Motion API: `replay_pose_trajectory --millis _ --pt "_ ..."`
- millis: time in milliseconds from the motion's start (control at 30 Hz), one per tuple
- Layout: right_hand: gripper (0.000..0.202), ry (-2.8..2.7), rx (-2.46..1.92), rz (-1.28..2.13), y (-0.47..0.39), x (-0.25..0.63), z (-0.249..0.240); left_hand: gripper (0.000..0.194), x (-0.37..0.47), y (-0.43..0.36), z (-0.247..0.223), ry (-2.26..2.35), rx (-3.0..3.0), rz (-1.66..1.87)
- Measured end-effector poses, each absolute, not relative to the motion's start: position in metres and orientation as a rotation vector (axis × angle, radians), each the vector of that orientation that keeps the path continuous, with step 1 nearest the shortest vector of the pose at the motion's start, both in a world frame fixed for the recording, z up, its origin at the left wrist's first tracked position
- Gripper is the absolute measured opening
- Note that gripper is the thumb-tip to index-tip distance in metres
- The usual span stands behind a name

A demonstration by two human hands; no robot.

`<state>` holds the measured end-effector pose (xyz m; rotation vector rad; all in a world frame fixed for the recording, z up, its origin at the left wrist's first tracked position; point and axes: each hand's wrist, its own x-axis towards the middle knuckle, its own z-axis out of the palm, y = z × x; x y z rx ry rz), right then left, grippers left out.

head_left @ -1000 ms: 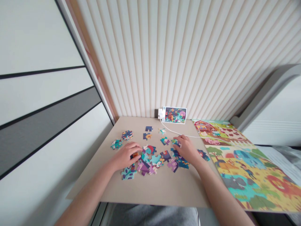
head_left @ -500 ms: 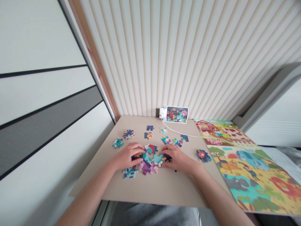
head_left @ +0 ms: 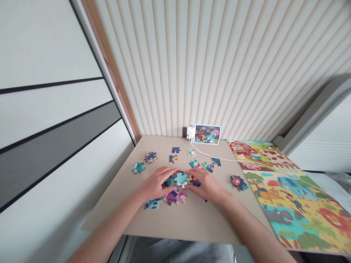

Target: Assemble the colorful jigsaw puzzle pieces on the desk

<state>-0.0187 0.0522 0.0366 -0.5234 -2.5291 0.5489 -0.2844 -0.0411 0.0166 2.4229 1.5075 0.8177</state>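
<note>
Both hands are over a heap of jigsaw pieces (head_left: 173, 197) near the middle of the table. My left hand (head_left: 161, 183) lies at the heap's left side, its fingers curved round some pieces. From the right, my right hand (head_left: 201, 182) closes on the edge of the same cluster. Between the fingertips shows a light-blue piece (head_left: 181, 179), which both hands seem to grip with others. A teal piece with dark spots (head_left: 153, 204) lies below my left hand. Beyond the hands are an orange-and-blue piece (head_left: 173, 158) and a dark blue piece (head_left: 176, 150).
Piece stacks lie at the left (head_left: 151, 157) and right (head_left: 238, 183). A picture card (head_left: 207, 134) leans at the back beside a white charger (head_left: 189, 132). Its cable (head_left: 216, 157) crosses to the right, over a farm puzzle (head_left: 270, 157). A safari puzzle (head_left: 298, 208) lies nearer.
My left hand has moved right, closer to my right hand, and the gap between them has narrowed. The light-blue piece has shifted slightly up and left between the fingers.
</note>
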Motion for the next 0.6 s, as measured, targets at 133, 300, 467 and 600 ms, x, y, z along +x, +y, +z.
replay_pose_trajectory --millis 133,300,467,600 --pt "0.045 -2.517 -0.489 0.452 0.0458 -0.0246 0.0366 0.062 -0.2794 -0.0406 0.0168 1.483 2.419 0.867" --pt "0.046 -2.539 -0.447 0.352 0.0429 -0.0262 0.0369 0.062 -0.2762 -0.0419 0.0195 1.464 2.464 0.887" --pt "0.046 -2.55 -0.472 0.326 0.0434 -0.0249 0.0373 0.052 -0.278 -0.0407 0.0181 1.475 2.507 0.973" --pt "0.045 -2.511 -0.584 0.28 0.0506 -0.0182 0.0407 0.048 -0.2809 -0.0415 0.0197 1.53 2.487 1.016"
